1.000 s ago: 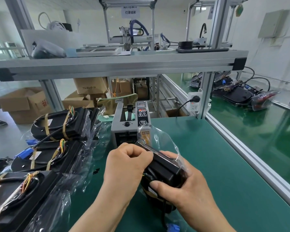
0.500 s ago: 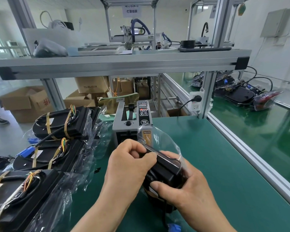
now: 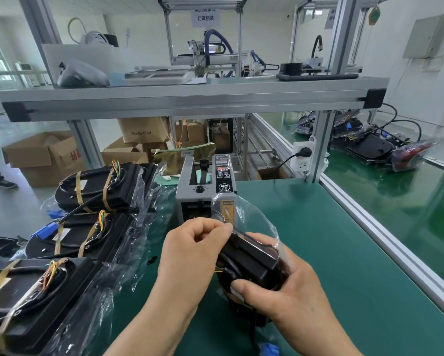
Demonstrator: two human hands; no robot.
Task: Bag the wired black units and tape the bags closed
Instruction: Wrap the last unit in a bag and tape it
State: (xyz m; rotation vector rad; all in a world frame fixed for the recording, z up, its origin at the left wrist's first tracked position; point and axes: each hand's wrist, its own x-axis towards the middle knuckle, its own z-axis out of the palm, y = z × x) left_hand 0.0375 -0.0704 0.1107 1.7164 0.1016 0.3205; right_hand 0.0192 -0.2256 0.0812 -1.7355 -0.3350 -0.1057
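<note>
Head view is showing both hands meeting near the centre: the left hand is curling, pinching the clear bag at the black unit's far end, while the right hand is gripping that unit from its right.

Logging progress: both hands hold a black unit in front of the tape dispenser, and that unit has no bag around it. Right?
No: the head view shows the black unit already inside a clear bag. Left hand and right hand do hold it before the tape dispenser.
</note>
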